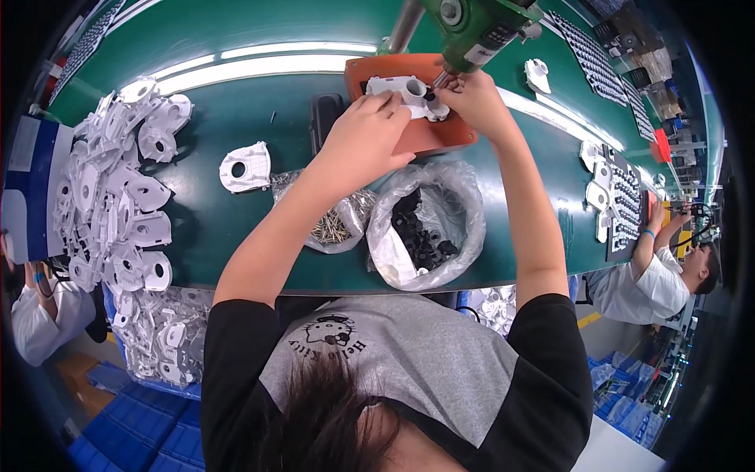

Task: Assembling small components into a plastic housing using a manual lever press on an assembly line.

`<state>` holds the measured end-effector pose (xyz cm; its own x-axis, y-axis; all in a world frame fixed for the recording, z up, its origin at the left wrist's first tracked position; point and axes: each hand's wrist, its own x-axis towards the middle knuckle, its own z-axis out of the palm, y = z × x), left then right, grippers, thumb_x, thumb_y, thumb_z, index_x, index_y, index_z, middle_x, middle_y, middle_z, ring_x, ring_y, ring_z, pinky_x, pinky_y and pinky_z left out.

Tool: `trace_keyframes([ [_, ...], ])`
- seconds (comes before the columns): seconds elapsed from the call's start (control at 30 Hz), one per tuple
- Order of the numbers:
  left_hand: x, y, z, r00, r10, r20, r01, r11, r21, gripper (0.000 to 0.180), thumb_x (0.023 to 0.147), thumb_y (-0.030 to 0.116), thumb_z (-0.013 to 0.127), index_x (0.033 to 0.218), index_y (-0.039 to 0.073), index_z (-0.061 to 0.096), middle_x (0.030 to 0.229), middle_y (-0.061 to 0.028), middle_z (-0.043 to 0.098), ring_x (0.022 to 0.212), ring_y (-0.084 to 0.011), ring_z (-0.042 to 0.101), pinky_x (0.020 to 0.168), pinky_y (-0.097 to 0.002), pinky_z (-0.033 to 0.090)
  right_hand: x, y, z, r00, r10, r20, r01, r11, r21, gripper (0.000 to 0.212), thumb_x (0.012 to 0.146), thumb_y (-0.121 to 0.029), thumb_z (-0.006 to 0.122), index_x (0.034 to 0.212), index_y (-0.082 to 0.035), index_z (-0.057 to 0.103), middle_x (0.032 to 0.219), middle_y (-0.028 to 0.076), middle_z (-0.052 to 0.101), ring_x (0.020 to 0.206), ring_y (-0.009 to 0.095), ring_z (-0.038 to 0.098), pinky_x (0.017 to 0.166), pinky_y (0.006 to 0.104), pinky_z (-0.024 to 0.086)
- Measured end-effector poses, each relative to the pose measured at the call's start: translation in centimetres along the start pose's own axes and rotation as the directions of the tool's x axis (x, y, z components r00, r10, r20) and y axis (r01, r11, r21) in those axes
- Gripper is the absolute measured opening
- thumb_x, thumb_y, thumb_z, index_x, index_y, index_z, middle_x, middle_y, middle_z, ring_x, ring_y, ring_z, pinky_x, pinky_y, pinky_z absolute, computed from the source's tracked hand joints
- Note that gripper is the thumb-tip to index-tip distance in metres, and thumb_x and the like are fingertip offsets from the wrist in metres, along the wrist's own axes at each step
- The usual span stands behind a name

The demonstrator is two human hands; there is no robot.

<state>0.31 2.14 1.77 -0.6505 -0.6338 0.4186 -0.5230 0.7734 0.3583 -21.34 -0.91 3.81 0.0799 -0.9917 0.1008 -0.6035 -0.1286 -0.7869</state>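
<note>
On the orange base (436,140) of a green bench machine (476,27) lies a white plastic housing (390,85) with a round opening. My left hand (368,132) lies over its near left side, with the fingers curled onto it and holding it. My right hand (474,101) is at its right end, just under the machine's metal spindle (442,79). Thumb and fingers there are pinched together beside a small black part (429,95) on the housing; what they hold is hidden.
A clear bag (475,228) of black parts and a bag of screws (332,228) lie near the table edge. White housings (118,193) are heaped at left; a single housing (245,167) lies apart. A black tray (626,197) of small parts stands right, near another person (649,275).
</note>
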Motion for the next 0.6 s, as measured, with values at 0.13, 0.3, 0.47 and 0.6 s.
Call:
trace_keyframes([
  [0.13,0.0,0.1,-0.1,1.000,-0.006,0.001,0.006,1.000,0.006,0.044,0.070,0.025,0.073,0.101,0.002,0.052,0.123,-0.0166,0.052,0.112,-0.0317,0.049,0.095,-0.0390,0.041,-0.3,0.4,0.7,0.998,-0.011,-0.064,0.014,0.999,0.049,0.030,0.077,0.001,0.064,0.106,0.002,0.055,0.086,0.004,0.062,0.076,0.007,0.055,0.069,0.0228,0.045],
  [0.3,-0.1,-0.2,0.1,1.000,-0.009,0.005,0.009,1.000,-0.004,0.044,0.070,0.024,0.073,0.101,0.002,0.052,0.122,-0.0165,0.052,0.111,-0.0320,0.049,0.095,-0.0392,0.042,-1.7,0.1,1.1,0.987,0.117,-0.110,-0.090,0.970,0.224,0.018,0.077,-0.009,0.068,0.088,0.004,0.063,0.082,0.004,0.063,0.075,0.009,0.057,0.067,0.0238,0.047],
  [0.47,0.0,0.3,-0.3,1.000,-0.005,0.004,0.005,1.000,0.010,0.045,0.070,0.024,0.073,0.103,0.002,0.052,0.121,-0.0167,0.053,0.111,-0.0324,0.050,0.095,-0.0397,0.042,-2.3,0.9,1.5,0.984,-0.020,-0.177,0.048,0.987,0.152,0.016,0.077,-0.012,0.070,0.086,0.001,0.068,0.092,0.006,0.063,0.077,0.011,0.059,0.067,0.0248,0.047],
  [0.6,0.1,0.4,-0.1,1.000,-0.019,0.024,0.019,1.000,0.004,0.047,0.070,0.024,0.073,0.105,0.002,0.052,0.122,-0.0170,0.052,0.111,-0.0326,0.049,0.094,-0.0397,0.042,-3.8,1.1,1.7,0.930,-0.290,-0.224,0.235,0.941,-0.242,0.018,0.080,-0.016,0.065,0.094,-0.007,0.070,0.109,0.010,0.060,0.096,0.021,0.054,0.079,0.0309,0.044],
])
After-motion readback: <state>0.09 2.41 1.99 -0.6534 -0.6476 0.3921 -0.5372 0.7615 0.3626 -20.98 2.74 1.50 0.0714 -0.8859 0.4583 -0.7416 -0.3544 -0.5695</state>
